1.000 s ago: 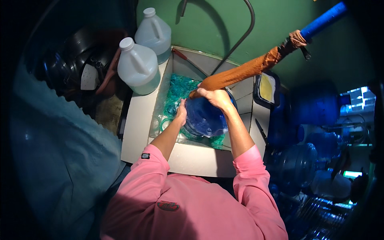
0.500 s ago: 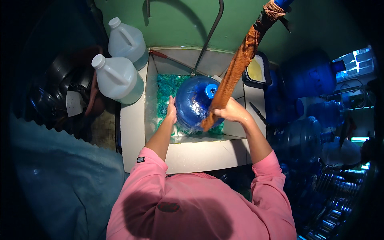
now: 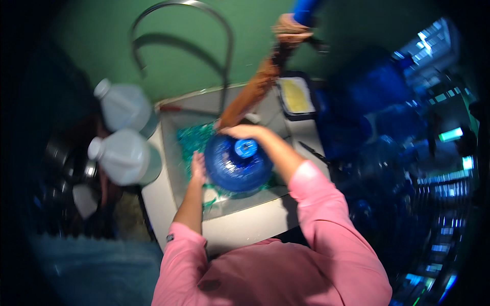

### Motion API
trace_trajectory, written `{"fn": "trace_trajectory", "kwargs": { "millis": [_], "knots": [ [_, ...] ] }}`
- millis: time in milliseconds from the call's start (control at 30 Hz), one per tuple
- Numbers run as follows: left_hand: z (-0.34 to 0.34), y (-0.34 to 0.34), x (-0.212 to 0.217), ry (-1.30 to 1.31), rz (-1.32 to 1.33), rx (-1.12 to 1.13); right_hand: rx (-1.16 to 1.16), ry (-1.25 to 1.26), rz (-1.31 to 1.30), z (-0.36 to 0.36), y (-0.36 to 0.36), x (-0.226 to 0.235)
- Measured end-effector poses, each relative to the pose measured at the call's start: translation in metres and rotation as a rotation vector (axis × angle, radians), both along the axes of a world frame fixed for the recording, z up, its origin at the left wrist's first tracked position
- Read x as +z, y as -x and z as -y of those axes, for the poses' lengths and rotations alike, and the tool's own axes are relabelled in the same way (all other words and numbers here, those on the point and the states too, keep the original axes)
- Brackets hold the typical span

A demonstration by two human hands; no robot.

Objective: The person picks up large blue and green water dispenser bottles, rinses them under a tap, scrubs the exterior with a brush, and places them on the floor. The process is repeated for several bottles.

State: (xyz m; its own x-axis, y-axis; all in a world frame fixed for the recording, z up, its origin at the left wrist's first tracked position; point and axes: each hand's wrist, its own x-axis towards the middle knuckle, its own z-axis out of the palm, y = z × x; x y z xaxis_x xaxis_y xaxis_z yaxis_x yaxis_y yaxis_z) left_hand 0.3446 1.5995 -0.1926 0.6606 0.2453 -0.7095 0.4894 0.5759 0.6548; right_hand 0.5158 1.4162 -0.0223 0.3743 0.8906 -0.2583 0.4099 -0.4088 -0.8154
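Note:
A large round blue water jug [image 3: 224, 171] with a light blue cap [image 3: 246, 148] stands in the tiled sink [image 3: 229, 206], its top facing me. My left hand [image 3: 198, 166] rests against the jug's left side, fingers stretched out. At the jug's far side, my right hand [image 3: 245, 131] is closed on the lower end of a brown cloth sleeve [image 3: 250, 97]. That sleeve hangs slantwise from a blue pipe [image 3: 306, 11], where it is tied on. Green netting-like material [image 3: 191, 140] lies under and around the jug. The right fingertips are blurred and partly hidden.
Two whitish handled jugs [image 3: 125, 158] stand on the sink's left ledge. On the right ledge are a dark tub with yellow contents [image 3: 296, 97] and a knife [image 3: 312, 151]. A curved metal spout [image 3: 228, 61] rises behind; more blue jugs [image 3: 367, 86] crowd the right.
My right hand has swung the cloth's lower end from the jug's near right side across to its far left side. The view has shifted and tilted; my left hand stays at the jug's left.

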Motion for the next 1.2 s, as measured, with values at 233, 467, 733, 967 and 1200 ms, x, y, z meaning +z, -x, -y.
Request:
{"fn": "trace_trajectory", "kwargs": {
  "millis": [233,467,733,967,1200],
  "knots": [
    [-0.018,-0.069,0.060,0.100,0.209,-0.199,-0.351,-0.262,0.863,-0.017,-0.010,0.017],
    [0.087,0.006,0.118,-1.076,0.827,-0.436,-0.562,0.290,0.182,0.031,0.072,0.068],
    [0.078,-0.029,0.117,-0.969,0.812,-0.739,-0.595,-0.107,0.726,0.037,0.112,0.035],
    [0.107,-0.030,0.095,-1.377,0.811,-0.431,-0.812,0.014,0.751,0.026,0.104,0.046],
    [0.120,-0.026,0.114,-0.873,0.735,-0.470,-0.671,0.206,0.357,0.044,0.086,0.073]
  ]
}}
